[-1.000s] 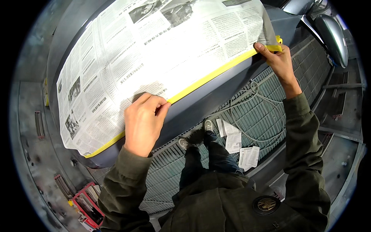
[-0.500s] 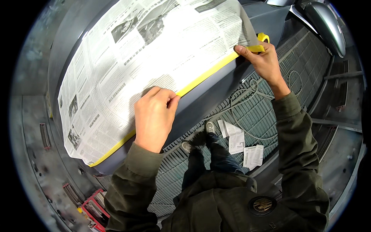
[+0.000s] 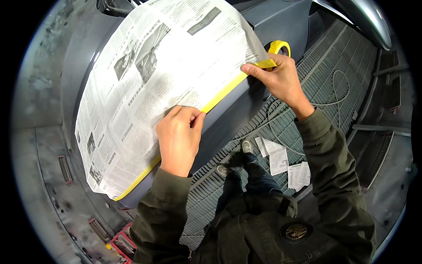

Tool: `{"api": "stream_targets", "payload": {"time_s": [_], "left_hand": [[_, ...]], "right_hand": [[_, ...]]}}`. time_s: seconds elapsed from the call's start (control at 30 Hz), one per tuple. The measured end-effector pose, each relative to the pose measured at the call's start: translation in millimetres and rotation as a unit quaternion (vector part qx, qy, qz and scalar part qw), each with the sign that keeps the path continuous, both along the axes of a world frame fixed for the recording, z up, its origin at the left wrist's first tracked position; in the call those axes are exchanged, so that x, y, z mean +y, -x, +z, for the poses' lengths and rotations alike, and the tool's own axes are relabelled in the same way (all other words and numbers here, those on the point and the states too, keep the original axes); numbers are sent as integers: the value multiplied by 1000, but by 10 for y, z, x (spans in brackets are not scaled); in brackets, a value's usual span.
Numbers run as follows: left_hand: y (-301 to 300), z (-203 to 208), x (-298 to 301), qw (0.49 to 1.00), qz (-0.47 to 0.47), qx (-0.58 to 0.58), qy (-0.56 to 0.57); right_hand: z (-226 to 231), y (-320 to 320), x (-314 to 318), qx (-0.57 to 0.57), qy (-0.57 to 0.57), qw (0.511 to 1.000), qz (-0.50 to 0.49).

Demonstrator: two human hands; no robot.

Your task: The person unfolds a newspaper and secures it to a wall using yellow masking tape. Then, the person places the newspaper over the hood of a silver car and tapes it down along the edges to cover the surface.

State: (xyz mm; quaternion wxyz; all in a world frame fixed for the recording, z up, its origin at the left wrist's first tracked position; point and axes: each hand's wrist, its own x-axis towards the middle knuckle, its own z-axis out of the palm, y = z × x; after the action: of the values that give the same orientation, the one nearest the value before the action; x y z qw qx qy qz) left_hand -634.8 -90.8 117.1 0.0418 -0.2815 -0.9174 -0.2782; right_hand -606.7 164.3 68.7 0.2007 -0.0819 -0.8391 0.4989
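The newspaper (image 3: 132, 94) is draped over the car panel (image 3: 233, 105), probably floppy and easily torn, so best held by its yellow tape (image 3: 224, 93), pinched there by the left hand (image 3: 179, 143) and, seemingly, the right hand (image 3: 282, 82).

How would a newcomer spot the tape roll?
Find the newspaper on the grey panel, then the right hand at the newspaper's edge. The tape roll shows just beyond that hand: a yellow ring, unlike the flat yellow strip edging the newspaper.
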Motion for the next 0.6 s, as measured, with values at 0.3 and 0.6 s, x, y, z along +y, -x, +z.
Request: {"api": "stream_targets", "payload": {"time_s": [0.3, 0.6], "left_hand": [[-26, 21, 24, 1000, 9, 1, -14], [-121, -50, -671, 997, 55, -41, -22]], "right_hand": [[288, 16, 23, -22, 39, 998, 44], [595, -22, 27, -38, -5, 998, 56]]}}
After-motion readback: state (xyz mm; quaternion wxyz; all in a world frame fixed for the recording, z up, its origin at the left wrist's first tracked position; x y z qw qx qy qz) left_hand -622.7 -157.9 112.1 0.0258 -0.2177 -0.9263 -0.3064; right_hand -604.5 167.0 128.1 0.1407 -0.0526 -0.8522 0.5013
